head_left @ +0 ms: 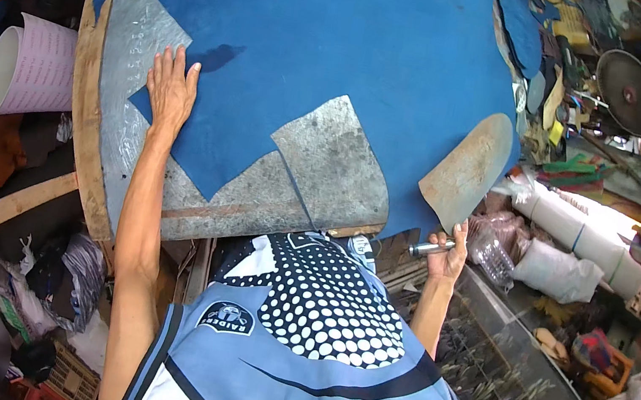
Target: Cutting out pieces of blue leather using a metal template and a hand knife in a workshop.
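Note:
A large blue leather hide covers most of the worktable, its ragged edge toward me. My left hand lies flat on its left part, fingers stretched out, holding nothing. My right hand is closed on a silver marker pen at the table's near right edge. A tan-grey template with a rounded end stands over the hide's right edge, its lower tip at my right fingertips. I cannot tell whether they grip it. A dark smudge marks the leather beyond my left hand.
Worn grey sheeting shows on the table's near side, bordered by a wooden rim. A pinkish paper roll is at the left. White rolls, a round fan and a glass case crowd the right.

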{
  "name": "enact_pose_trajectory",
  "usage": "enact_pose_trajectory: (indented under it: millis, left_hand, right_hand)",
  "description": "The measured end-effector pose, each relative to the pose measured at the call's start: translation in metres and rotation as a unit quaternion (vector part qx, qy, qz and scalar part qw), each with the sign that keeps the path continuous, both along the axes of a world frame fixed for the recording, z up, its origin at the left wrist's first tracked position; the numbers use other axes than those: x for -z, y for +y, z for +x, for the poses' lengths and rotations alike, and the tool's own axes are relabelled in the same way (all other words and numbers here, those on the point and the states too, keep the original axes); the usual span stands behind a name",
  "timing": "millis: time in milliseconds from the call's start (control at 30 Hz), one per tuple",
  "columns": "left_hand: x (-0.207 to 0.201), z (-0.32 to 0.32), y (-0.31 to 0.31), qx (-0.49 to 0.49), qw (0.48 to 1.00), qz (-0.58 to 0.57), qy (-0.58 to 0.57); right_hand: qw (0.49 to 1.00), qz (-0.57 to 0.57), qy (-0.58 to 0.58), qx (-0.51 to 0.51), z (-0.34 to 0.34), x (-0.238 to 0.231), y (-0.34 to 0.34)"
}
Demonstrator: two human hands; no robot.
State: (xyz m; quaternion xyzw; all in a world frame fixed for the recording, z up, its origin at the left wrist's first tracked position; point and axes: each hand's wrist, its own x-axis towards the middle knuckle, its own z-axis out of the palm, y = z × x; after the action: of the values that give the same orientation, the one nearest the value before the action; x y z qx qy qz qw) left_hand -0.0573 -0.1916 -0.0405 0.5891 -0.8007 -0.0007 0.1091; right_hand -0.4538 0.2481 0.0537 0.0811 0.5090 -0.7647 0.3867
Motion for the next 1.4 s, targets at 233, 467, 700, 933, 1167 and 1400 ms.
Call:
enact_pose_trajectory:
  millis: [233, 467, 700, 933, 1167, 1400]
  left_hand:
    - [-0.042, 0.0, -0.019, 0.071, 0.969, 0.056, 0.231]
    - [-0.049, 0.043, -0.035, 0.072, 0.953, 0.204, 0.213]
    - [-0.006, 0.022, -0.124, -0.06, 0.714, 0.512, 0.474]
    - [0.023, -0.015, -0.144, -0.154, 0.726, 0.436, 0.509]
    - [-0.046, -0.048, -0.178, -0.019, 0.787, 0.346, 0.511]
    - [-0.046, -0.03, -0.233, -0.07, 0.81, 0.368, 0.451]
  right_hand:
    - [0.999, 0.009, -0.011, -0.031, 0.038, 0.008, 0.026]
    - [0.997, 0.073, -0.014, -0.022, 0.042, 0.014, 0.031]
    - [0.959, 0.259, 0.099, 0.058, 0.018, 0.027, 0.052]
    - [0.988, 0.138, 0.052, 0.042, 0.016, 0.025, 0.043]
    - [0.987, 0.136, 0.058, 0.066, 0.036, 0.015, 0.027]
    - [0.989, 0.118, 0.063, 0.057, 0.084, -0.008, 0.003]
